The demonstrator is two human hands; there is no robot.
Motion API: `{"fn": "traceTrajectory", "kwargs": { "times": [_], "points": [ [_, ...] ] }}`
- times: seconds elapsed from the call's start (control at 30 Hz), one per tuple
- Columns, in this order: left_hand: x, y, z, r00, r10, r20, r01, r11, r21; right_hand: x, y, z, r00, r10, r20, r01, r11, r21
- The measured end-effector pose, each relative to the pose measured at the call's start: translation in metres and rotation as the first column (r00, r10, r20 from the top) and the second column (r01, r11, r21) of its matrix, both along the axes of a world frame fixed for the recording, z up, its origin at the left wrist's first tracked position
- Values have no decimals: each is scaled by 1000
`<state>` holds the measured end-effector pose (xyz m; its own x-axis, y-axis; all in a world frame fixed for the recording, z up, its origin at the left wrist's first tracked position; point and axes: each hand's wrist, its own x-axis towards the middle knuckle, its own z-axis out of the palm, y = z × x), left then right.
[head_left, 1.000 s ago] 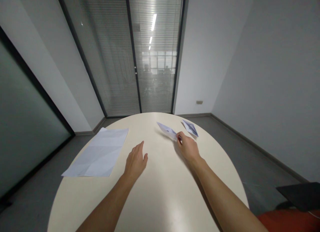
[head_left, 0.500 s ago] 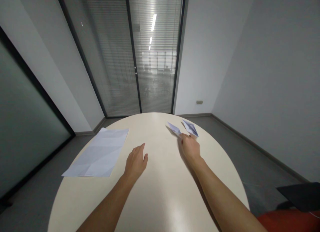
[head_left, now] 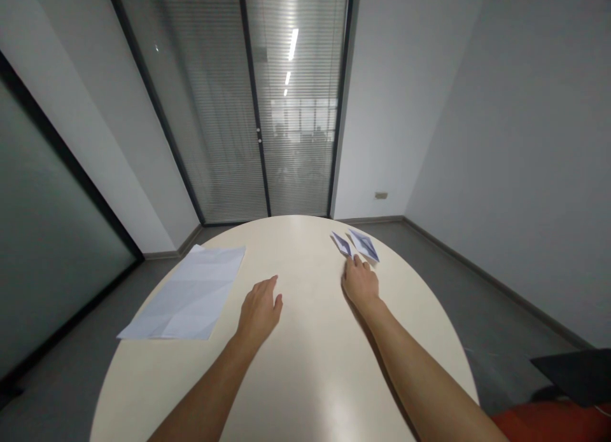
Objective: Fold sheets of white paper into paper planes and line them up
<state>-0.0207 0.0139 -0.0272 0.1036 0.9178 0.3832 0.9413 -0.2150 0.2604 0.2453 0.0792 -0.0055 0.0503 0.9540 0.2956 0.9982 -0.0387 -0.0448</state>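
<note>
My left hand (head_left: 260, 307) hovers over the middle-left of the round table, holding nothing, with its thumb apart from its fingers. My right hand (head_left: 361, 282) is at the far right, fingertips curled at the near end of a small folded paper (head_left: 342, 243) that looks boat-like. Its near tip is partly hidden by those fingers. Just right of it lies a second, larger folded paper (head_left: 363, 245), apart from the first. A large white sheet with crease lines (head_left: 191, 296) lies flat on the left of the table.
The round cream table (head_left: 305, 366) has its far edge near a glass partition with blinds (head_left: 296, 162). A red seat (head_left: 554, 421) and a black flat object (head_left: 577, 372) stand off the table at lower right.
The smaller folded paper has shifted right, closer to the larger one, and turned slightly. My right hand has moved a little left at the wrist. My left hand has stayed in place.
</note>
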Motion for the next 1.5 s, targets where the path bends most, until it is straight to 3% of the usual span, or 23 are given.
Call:
{"fn": "traceTrajectory", "kwargs": {
  "times": [0.23, 0.53, 0.77, 0.97, 1.23, 1.37, 1.5],
  "points": [
    [-3, -1, -1, 1000, -9, 4, 9, 1000, 10, 3, 2, 2, 994, -81, -74, 82, 996, 17],
    [-3, -2, 1, 1000, -6, 3, 6, 1000, 7, 6, 5, 0, 992, -84, -99, 86, 996, 14],
    [-3, 0, 2, 1000, -3, -16, 3, 1000, 31, 4, 2, 2, 993, -63, -103, 74, 992, 107],
    [-9, -3, 13, 962, 225, -153, -220, 974, 49, 2, -1, 2, 982, 132, -134, -102, 971, 216],
    [-48, -1, 22, 801, 518, -300, -526, 848, 60, 6, -5, 0, 918, 349, -189, -309, 927, 212],
    [-60, 4, 19, 793, 552, -259, -575, 818, -15, 9, -4, -6, 870, 440, -221, -396, 892, 215],
    [-62, 5, 20, 822, 524, -221, -547, 835, -56, 8, -6, -9, 837, 479, -264, -439, 876, 200]
  ]
}}
